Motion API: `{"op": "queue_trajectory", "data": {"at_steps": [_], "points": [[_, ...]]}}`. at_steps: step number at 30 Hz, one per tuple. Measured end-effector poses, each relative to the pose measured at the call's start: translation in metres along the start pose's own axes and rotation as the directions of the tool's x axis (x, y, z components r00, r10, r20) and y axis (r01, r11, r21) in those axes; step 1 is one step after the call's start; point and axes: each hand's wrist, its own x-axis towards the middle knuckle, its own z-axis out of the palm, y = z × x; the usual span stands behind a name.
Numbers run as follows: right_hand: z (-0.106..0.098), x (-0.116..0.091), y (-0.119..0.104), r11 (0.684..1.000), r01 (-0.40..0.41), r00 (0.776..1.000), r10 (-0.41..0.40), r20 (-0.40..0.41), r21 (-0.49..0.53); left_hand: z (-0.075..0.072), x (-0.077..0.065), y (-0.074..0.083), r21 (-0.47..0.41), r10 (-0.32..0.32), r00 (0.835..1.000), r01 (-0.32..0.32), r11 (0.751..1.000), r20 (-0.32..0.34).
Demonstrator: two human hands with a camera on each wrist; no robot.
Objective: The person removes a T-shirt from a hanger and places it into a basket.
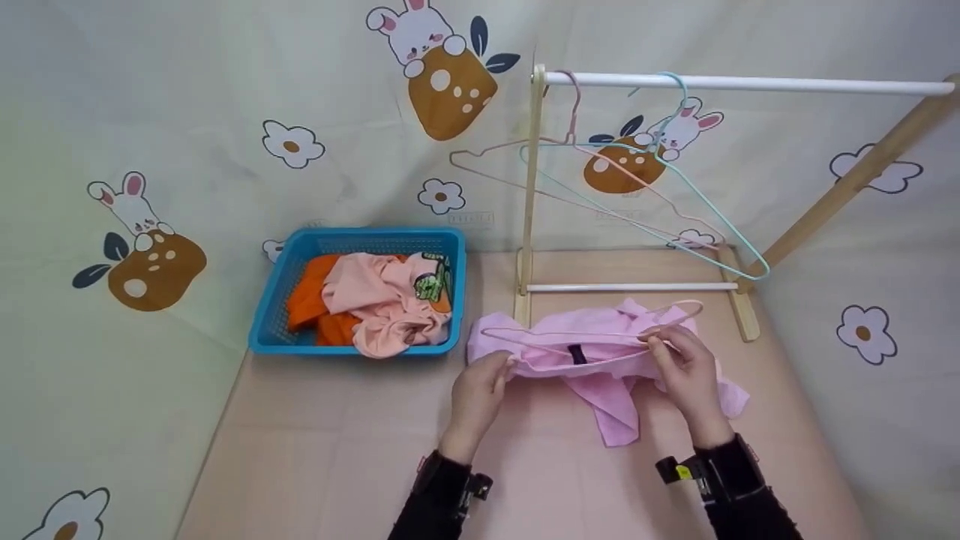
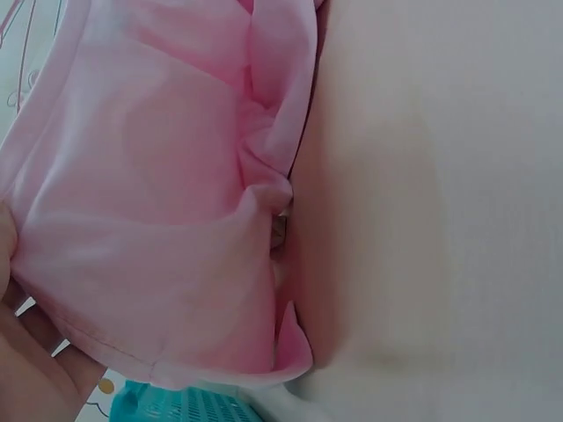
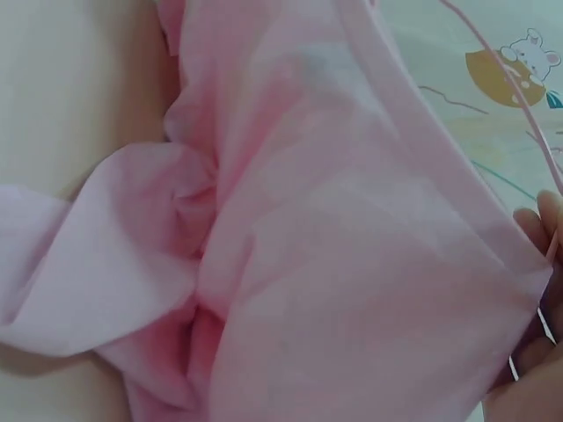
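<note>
A pink long-sleeved shirt (image 1: 616, 411) lies bunched across the table, its opening facing up and a dark label (image 1: 576, 354) showing inside. Pinched in my left hand (image 1: 478, 397) is the left end of that opening's edge. My right hand (image 1: 686, 375) grips the right part of the edge, with a thin pink hanger (image 1: 555, 332) running to its fingertips. The hanger lies along the opening, its hook toward the right. Stretched cloth of the shirt fills both wrist views, where parts of the left hand (image 2: 40, 374) and right hand (image 3: 537, 369) show at the borders.
A blue basket (image 1: 259, 319) with orange and peach clothes stands at the left. Behind the shirt is a rack with a white rail (image 1: 787, 85) and wooden posts. On the rail hang a pink hanger (image 1: 576, 112) and a mint hanger (image 1: 712, 206). Patterned cloth (image 1: 225, 60) surrounds the table.
</note>
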Motion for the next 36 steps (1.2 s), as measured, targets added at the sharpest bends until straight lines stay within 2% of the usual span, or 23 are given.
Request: {"op": "queue_trajectory", "data": {"at_steps": [4,9,14,17,21,25,27,33,36], "points": [[0.011,0.012,-0.021,0.998,0.038,0.999,-0.038,-0.006,0.046,0.004,-0.005,0.003,0.05,0.07,0.997,-0.071,0.996,0.031],[0.023,0.024,-0.046,0.999,0.04,0.999,-0.04,0.014,0.006,0.008,-0.01,0.005,0.064,0.11,0.991,-0.115,0.991,0.072],[0.028,0.031,-0.042,1.0,0.023,1.0,-0.023,0.004,0.0,0.013,-0.016,0.005,0.106,0.133,0.98,-0.149,0.983,0.151],[0.031,0.037,-0.038,0.997,-0.023,1.0,0.023,0.009,0.072,0.017,-0.02,0.006,0.123,0.147,0.97,-0.173,0.977,0.195],[0.036,0.048,-0.046,0.979,-0.049,0.999,0.048,0.009,0.198,0.022,-0.028,0.005,0.12,0.16,0.952,-0.196,0.973,0.261],[0.042,0.06,-0.055,0.957,-0.007,1.0,0.014,-0.02,0.288,0.027,-0.035,0.004,0.126,0.158,0.928,-0.211,0.969,0.337],[0.046,0.065,-0.059,0.944,0.017,0.999,-0.003,-0.042,0.331,0.028,-0.038,0.003,0.134,0.15,0.921,-0.21,0.969,0.359],[0.051,0.074,-0.064,0.881,0.102,0.991,-0.052,-0.12,0.461,0.028,-0.04,-0.002,0.145,0.146,0.918,-0.212,0.966,0.368],[0.047,0.075,-0.064,0.877,0.135,0.987,-0.08,-0.136,0.461,0.025,-0.041,-0.006,0.132,0.124,0.925,-0.182,0.974,0.358]]}}
